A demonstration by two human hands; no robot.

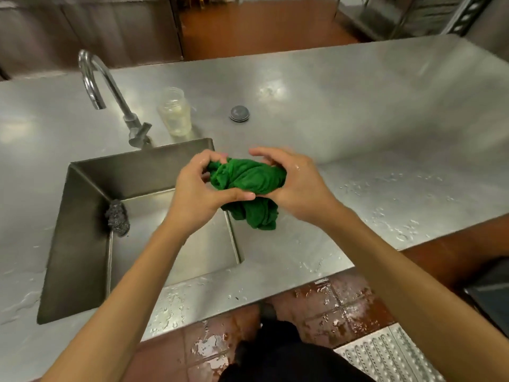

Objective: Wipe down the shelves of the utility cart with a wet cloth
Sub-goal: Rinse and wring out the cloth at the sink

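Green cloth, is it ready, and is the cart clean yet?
The green cloth looks wet already; water beads on the steel counter. Left hand and right hand grip it, bunched, beside the sink. No cart shows, so the shelf wiping looks still undone.

I see the green cloth (248, 180) bunched into a twisted wad, its folds deep and crumpled. It is held up off the steel, gripped at its left end and its right end. Its upper mass runs roughly level from side to side, and a loose tail hangs down from the middle, ending in a ragged lower edge. It sits over the right rim of the sink basin, partly above the basin and partly above the wet counter.
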